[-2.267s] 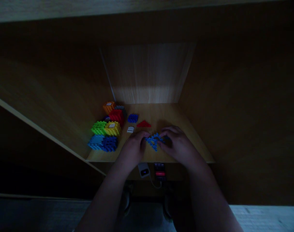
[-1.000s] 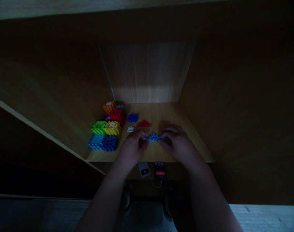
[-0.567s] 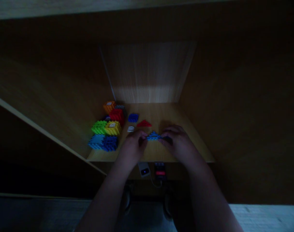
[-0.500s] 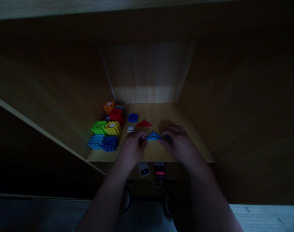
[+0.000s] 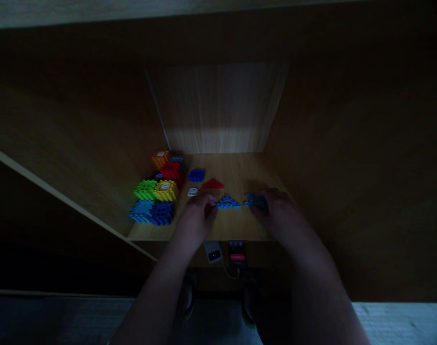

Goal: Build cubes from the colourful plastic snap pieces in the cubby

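Observation:
Between thumb and fingers, my left hand (image 5: 198, 215) pinches the left corner of a light blue triangular interlocking tile (image 5: 228, 202). To its right, my right hand (image 5: 275, 206) grips another blue interlocking tile (image 5: 255, 201), whose toothed left side shows while the rest is hidden by the fingers. A small gap separates the two blue pieces. Just behind them a red triangular tile (image 5: 213, 184) lies flat on the wooden shelf (image 5: 240, 167). Dark blue tiles (image 5: 196, 175) lie farther back, to the left of the red one.
Stacks of interlocking tiles stand along the left wall: orange (image 5: 161, 158), red (image 5: 171, 172), green (image 5: 145, 190), yellow (image 5: 166, 191), light blue (image 5: 141, 211) and dark blue (image 5: 163, 213). A white label (image 5: 193, 191) lies near my left hand. Below the front edge are a white device (image 5: 213, 252) and a black device (image 5: 237, 254).
My right hand has moved right, away from the light blue triangle, and the blue tile in its fingers now shows more. My left hand stays at the triangle's left corner.

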A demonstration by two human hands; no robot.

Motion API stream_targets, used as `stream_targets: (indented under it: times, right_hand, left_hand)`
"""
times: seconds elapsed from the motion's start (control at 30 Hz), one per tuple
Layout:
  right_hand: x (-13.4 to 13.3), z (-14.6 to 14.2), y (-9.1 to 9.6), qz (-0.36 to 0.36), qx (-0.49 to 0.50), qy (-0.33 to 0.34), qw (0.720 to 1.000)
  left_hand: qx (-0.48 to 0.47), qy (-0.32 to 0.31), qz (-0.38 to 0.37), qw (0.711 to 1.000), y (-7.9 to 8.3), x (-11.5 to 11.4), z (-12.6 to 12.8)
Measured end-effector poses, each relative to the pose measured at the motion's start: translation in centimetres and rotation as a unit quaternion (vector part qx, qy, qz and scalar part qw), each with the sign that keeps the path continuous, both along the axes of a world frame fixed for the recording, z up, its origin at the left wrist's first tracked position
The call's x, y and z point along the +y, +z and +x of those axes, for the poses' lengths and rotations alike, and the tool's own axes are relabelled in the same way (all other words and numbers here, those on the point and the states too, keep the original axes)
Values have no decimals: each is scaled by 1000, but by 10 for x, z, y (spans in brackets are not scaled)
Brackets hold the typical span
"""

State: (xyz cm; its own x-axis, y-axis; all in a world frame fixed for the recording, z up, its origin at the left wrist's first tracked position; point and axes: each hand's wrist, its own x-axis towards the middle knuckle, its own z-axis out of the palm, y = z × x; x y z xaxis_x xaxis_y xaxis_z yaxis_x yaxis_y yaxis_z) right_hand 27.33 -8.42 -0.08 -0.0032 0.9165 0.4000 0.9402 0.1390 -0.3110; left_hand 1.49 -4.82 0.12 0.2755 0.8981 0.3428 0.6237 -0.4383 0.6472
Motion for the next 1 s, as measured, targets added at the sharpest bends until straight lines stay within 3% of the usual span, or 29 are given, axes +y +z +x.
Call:
stream_targets:
  times: [0.43, 0.63, 0.83, 1.0]
  right_hand:
    - [3, 0, 2, -21, 8, -19, 1000]
    - [4, -2, 6, 32, 48, -20, 998]
    - [6, -30, 10, 69, 114, 73, 988]
    - [10, -47, 1, 60, 108, 127, 984]
  left_hand:
    - [-3, -1, 3, 1000, -1, 1, 0]
    - [-6, -6, 6, 1000, -3, 1, 0]
    - [-1, -7, 9, 1000, 2, 0, 0]
    - [-3, -14, 13, 1000, 2, -1, 0]
